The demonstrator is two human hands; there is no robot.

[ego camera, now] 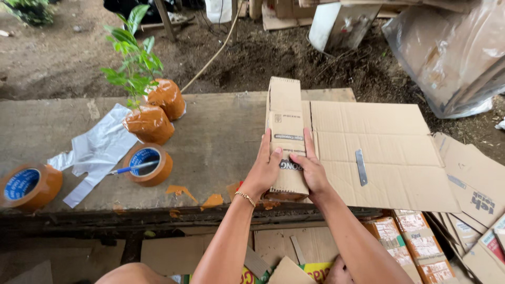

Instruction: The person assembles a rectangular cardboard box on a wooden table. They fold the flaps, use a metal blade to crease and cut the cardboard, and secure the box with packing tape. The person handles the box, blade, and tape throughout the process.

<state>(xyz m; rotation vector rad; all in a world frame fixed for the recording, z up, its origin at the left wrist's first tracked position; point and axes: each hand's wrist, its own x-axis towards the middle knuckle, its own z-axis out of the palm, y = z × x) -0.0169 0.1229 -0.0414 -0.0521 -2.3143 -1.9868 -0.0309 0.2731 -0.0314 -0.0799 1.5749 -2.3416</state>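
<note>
Below the bench edge, nearest the camera: flattened cartons and printed packets [421, 247], stacked loose on the ground. At the near edge of the bench [221, 131]: left hand [264, 168] and right hand [311, 171], both clamped flat against the sides of a narrow folded cardboard strip [285, 137], fingers closed onto its face, thumbs hidden beneath; apparently pressed from both sides to keep the folds together. Under the strip's near end: a glimpse of an orange-brown wrapped lump, mostly hidden. Right of the strip, touching it: a large flat cardboard sheet [384, 152] overhanging the bench, with a bare metal blade [361, 167] lying on it, within reach. Left along the bench: two rolls of brown tape [149, 163], one with a blue pen across its core, and a crumpled white plastic bag [97, 150]. Farther back: two seedlings [134, 58], roots bound in brown tape, standing upright together. Beyond the bench: bare soil, a hose and plastic-covered cardboard.
</note>
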